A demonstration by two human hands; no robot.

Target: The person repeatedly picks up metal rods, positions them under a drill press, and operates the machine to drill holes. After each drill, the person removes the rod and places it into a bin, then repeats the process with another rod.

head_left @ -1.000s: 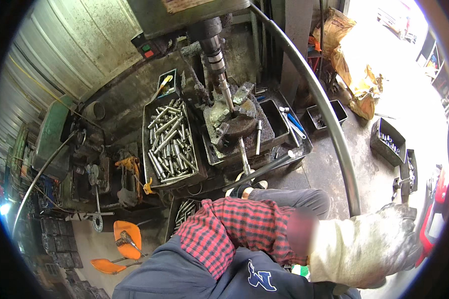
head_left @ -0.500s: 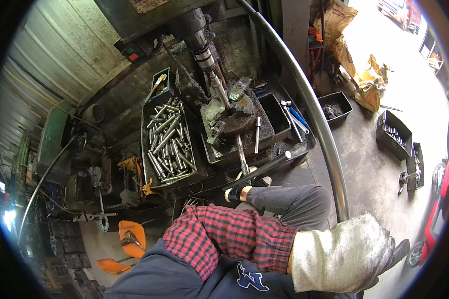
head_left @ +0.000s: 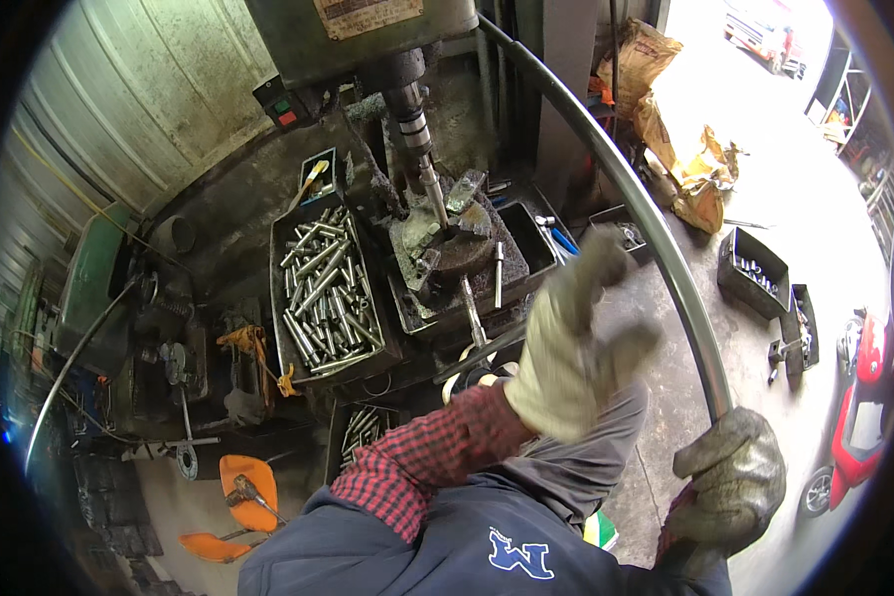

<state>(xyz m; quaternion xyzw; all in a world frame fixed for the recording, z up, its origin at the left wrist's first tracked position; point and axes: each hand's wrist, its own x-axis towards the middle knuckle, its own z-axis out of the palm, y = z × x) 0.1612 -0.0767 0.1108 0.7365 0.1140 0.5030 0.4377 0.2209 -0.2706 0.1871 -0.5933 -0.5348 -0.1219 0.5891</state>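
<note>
My right hand (head_left: 733, 477), in a grimy glove, is wrapped round the lower end of a long curved metal lever (head_left: 656, 214). My left hand (head_left: 566, 348), in a pale glove, is in the air left of the lever, blurred by motion. Its fingers and thumb look spread, with nothing between them. Beyond it stands a drill press (head_left: 368, 45) with a metal tool (head_left: 430, 184) in its spindle, pointing down into a chip-covered fixture (head_left: 457, 253). A loose metal rod (head_left: 499, 276) leans on the fixture's front, and a handle (head_left: 474, 310) sticks out toward me.
Left of the fixture, a long bin (head_left: 394, 350) is piled with metal pins. A small tray (head_left: 318, 169) with a brush sits behind it. Two dark boxes of parts, one a black box (head_left: 735, 288), stand on the floor at right. An orange seat (head_left: 248, 492) is at lower left.
My left hand has left the lever's end, where it covered my right hand, and moved up and left. My right hand now shows, gripping the lever. The view has shifted slightly.
</note>
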